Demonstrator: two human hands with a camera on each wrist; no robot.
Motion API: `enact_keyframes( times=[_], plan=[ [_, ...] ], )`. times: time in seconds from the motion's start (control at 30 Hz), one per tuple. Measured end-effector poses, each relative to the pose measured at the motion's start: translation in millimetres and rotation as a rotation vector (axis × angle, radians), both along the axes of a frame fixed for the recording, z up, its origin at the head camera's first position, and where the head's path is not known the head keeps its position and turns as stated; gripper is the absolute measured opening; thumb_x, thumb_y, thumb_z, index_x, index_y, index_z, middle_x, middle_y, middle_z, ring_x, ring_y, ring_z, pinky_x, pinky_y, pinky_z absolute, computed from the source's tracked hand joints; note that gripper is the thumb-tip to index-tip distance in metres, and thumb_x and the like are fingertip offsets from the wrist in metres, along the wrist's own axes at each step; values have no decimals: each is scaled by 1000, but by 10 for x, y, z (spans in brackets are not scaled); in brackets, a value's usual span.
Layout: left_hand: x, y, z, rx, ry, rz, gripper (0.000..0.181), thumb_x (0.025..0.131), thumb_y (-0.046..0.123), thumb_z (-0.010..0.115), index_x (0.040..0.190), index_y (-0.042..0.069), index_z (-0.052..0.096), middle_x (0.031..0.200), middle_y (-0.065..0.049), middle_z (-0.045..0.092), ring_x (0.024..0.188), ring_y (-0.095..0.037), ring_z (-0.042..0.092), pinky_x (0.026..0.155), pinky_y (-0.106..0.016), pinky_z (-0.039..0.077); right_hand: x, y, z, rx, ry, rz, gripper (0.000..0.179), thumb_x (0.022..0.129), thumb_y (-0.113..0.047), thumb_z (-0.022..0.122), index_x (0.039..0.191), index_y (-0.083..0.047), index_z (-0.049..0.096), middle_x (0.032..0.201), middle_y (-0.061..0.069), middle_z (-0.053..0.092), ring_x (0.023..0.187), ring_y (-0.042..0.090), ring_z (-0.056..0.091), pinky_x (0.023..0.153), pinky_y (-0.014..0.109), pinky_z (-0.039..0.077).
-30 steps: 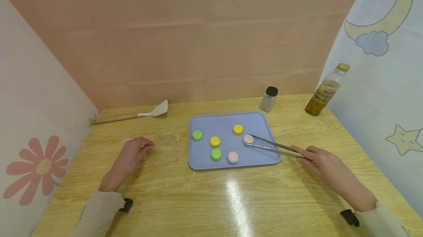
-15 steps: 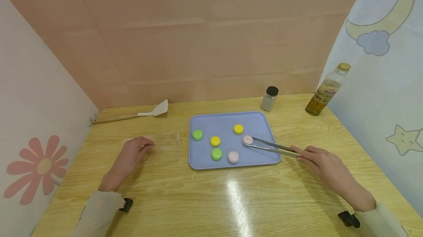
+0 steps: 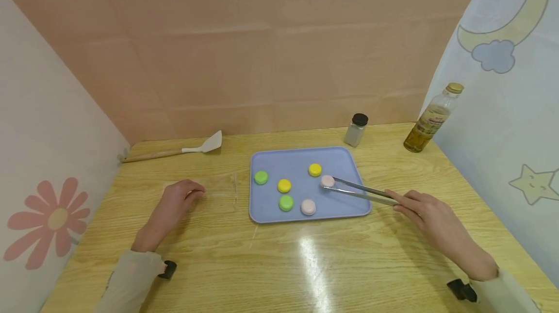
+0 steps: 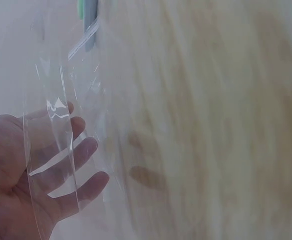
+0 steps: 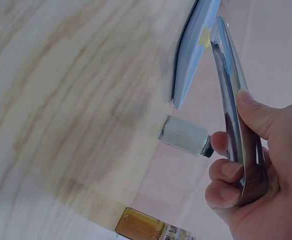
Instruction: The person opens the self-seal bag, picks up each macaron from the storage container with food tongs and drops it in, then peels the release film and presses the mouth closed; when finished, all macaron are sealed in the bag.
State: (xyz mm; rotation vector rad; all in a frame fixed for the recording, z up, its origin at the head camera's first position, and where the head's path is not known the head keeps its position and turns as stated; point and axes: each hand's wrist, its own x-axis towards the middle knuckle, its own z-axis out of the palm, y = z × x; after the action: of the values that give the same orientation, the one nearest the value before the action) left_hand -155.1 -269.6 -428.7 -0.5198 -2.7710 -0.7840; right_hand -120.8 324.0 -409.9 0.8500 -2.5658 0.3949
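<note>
My right hand (image 3: 436, 221) grips metal tongs (image 3: 364, 191), thumb on one arm and fingers curled round the other in the right wrist view. At the tongs' tips is a pale pink macaron (image 3: 327, 181), over the right part of the lavender tray (image 3: 349, 210). A second pink macaron (image 3: 308, 207), two yellow macarons (image 3: 315, 170) and two green macarons (image 3: 286, 203) lie on that tray. Left of it, my left hand (image 3: 176, 204) pinches a clear plastic bag (image 3: 222, 191). In the left wrist view the bag's film (image 4: 56, 125) hangs across the fingers; the thumb is hidden.
A white spatula (image 3: 174, 153) with a wooden handle lies at the back left. Behind the tray's right corner stands a black-capped jar (image 3: 355, 131). An oil bottle (image 3: 430, 123) is farther right, near the side wall. A peach backdrop (image 3: 271, 60) closes off the table's rear.
The tongs have closed on the pink macaron, which is now slightly higher in the head view. My left hand and the bag have stayed nearly still.
</note>
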Motion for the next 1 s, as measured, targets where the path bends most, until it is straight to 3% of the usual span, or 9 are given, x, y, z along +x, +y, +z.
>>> enact_keyframes(
  times=[0.2,0.37,0.43,0.63,0.8,0.9,1.0],
  plan=[
    [5,10,30,-3,4,-3,10,93,-3,69,100,-1,75,97,-11,71,89,-29,69,76,-45,57,2,-91,44,-10,29,6,55,82,-4,80,134,-15,68,88,-13,61,67,-1,44,56,20,37],
    [-2,17,48,-3,19,-11,9,91,-4,70,99,-1,75,96,-11,71,90,-31,69,77,-46,56,5,-233,78,-16,64,38,39,98,-26,67,135,-17,67,88,-14,60,69,0,44,57,21,38],
    [1,20,53,-5,17,-10,9,91,-3,71,98,0,75,96,-10,71,89,-30,69,77,-46,56,6,-298,89,-21,67,52,39,99,-28,65,136,-18,67,88,-14,60,69,1,43,57,22,39],
    [-3,39,51,-9,7,-9,8,92,-2,71,99,0,76,96,-10,71,89,-29,69,77,-45,56,-6,-511,94,-35,46,79,55,83,-5,79,135,-16,68,87,-14,59,69,0,40,58,23,40],
    [-5,52,61,-5,6,-11,9,93,-2,70,100,0,76,96,-9,71,88,-28,69,76,-44,56,-20,-704,92,-38,24,99,59,79,-3,81,135,-15,67,88,-11,60,70,1,45,61,25,44],
    [2,59,74,-3,2,-12,9,93,-2,70,100,0,75,97,-9,71,89,-28,69,77,-45,56,-36,-833,86,-49,16,116,50,88,-12,77,137,-16,67,89,-10,61,71,2,48,61,25,45],
    [3,72,85,1,4,-18,10,93,-3,69,100,-1,75,97,-10,71,90,-30,69,78,-45,56,-70,-974,70,-57,21,143,39,103,-34,58,136,-15,67,90,-10,60,71,2,46,61,24,44]
  ],
)
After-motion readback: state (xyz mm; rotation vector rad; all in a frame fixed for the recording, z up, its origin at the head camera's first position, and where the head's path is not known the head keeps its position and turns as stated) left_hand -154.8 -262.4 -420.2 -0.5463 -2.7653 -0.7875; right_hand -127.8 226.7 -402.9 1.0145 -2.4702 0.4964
